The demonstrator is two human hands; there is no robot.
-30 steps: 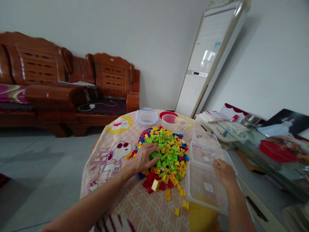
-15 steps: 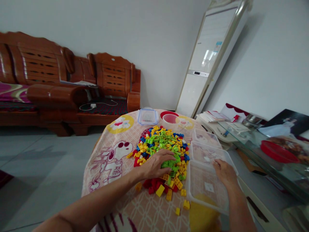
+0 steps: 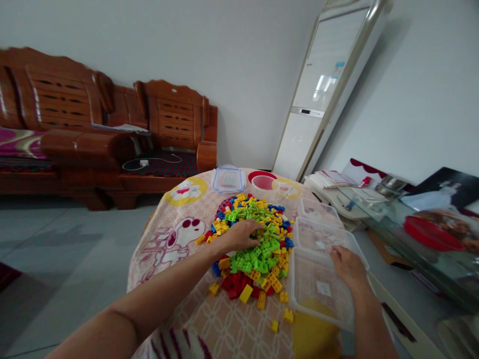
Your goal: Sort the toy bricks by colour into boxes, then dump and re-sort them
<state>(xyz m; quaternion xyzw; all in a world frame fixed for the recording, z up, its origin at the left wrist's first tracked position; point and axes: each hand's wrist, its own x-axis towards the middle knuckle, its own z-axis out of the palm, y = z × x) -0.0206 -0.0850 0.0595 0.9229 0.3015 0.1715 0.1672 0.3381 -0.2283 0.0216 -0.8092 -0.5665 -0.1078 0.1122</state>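
One carved wooden sofa [image 3: 172, 119] stood at 10 o'clock and a tall white cabinet unit [image 3: 303, 129] at 1 o'clock; clock centred on the brick pile, 12 pointing away from the wearer. Round table under a pink patterned cloth [image 3: 220, 319] filled the centre. Glass-topped stand [image 3: 385, 229] at 3 o'clock, bearing a red dish [image 3: 430, 234] with brownish stuff at its far side; inside or just behind, could not tell.

Brick pile [image 3: 258, 262] sat loose on the cloth: green on top, red at 6 o'clock, yellow and blue round the edges. Three clear bins beside it: near bin [image 3: 310, 289] at 4 o'clock, pale square on its floor and yellow showing through its near end; middle bin [image 3: 310, 232] at 3; far bin [image 3: 318, 212] at 2. Cloth pattern showed through the middle bin.

Blue-rimmed clear box [image 3: 229, 179] lay at 11 o'clock, small reddish marks visible in it. At 12, a pale-rimmed bowl [image 3: 264, 183], pinkish red inside, overlapped a red round rim [image 3: 254, 175].

Left hand [image 3: 245, 234] was on the green bricks, fingers curved down; grip could not be told. Right hand [image 3: 348, 267] was at the near bin's edge, fingers curled; pinch on the rim unclear. Few yellow bricks [image 3: 288, 315] lay apart at 5 o'clock.
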